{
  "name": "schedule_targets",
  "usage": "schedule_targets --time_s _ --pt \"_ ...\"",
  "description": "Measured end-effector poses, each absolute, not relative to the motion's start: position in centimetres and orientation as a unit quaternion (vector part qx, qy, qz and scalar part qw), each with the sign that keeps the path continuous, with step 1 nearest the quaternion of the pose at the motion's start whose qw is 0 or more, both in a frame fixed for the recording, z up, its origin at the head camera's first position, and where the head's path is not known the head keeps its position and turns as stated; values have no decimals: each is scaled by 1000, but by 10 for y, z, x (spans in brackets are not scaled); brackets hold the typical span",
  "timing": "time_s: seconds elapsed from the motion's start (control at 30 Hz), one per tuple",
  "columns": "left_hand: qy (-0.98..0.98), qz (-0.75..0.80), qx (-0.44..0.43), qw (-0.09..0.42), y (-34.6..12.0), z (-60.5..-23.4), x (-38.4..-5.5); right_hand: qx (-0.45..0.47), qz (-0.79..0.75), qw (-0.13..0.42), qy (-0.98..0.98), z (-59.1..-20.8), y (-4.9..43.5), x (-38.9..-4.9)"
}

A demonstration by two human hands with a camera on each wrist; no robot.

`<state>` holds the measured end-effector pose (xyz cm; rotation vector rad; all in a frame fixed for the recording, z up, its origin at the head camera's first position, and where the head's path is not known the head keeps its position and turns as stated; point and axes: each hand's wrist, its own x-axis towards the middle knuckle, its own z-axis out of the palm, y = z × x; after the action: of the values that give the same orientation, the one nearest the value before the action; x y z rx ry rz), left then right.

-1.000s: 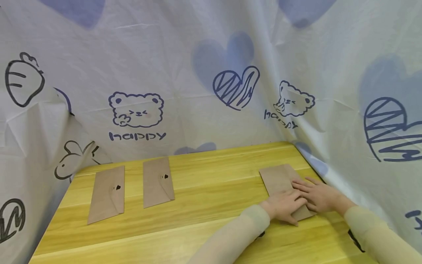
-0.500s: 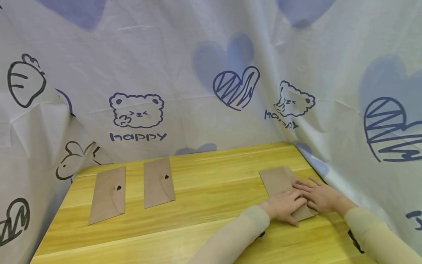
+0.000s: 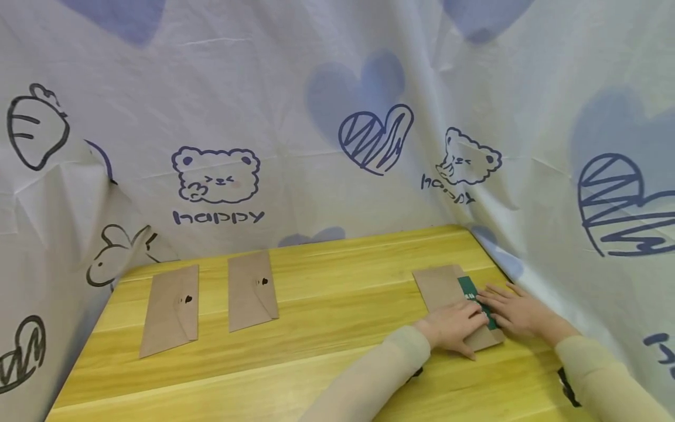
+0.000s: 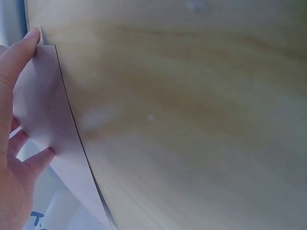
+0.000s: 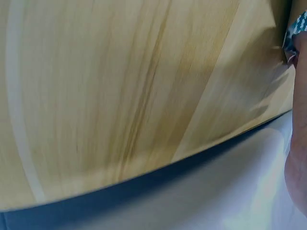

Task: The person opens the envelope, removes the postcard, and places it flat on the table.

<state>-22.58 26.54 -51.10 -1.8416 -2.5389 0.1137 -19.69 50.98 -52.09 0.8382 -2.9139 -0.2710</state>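
Observation:
A brown paper envelope (image 3: 436,285) lies flat on the right part of the table. A green piece with white print (image 3: 467,286) shows along its right side, partly under my fingers; its full shape is hidden. My left hand (image 3: 449,327) rests on the envelope's near half with fingers spread. In the left wrist view, fingertips touch the brown paper (image 4: 45,103) and the thumb lies at its corner. Fairly straight fingers of my right hand (image 3: 515,308) touch the green piece from the right. The right wrist view catches only a bit of green patterned material (image 5: 300,25) beside the hand.
Two more brown envelopes, a far-left one (image 3: 169,310) and another beside it (image 3: 248,293), lie apart on the yellow wood-grain table (image 3: 327,316). Each has a small dark mark by its flap. A printed white cloth (image 3: 295,146) hangs behind and along both sides.
A green printed piece now shows at the envelope's right side, where brown paper and my right hand's fingers were. My right hand has shifted slightly right; the left hand stays nearly in place.

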Motion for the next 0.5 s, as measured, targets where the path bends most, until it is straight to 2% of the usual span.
schedule_targets --time_s 0.17,0.33,0.5 --pt "-809 29 -587 5 266 -512 -226 221 -43 25 -974 -520 506 -194" --pt "-809 27 -587 4 266 -512 -226 202 -36 25 -978 -521 503 -196" --pt "-815 39 -578 -18 268 -512 -226 192 -22 47 -980 -523 501 -202"
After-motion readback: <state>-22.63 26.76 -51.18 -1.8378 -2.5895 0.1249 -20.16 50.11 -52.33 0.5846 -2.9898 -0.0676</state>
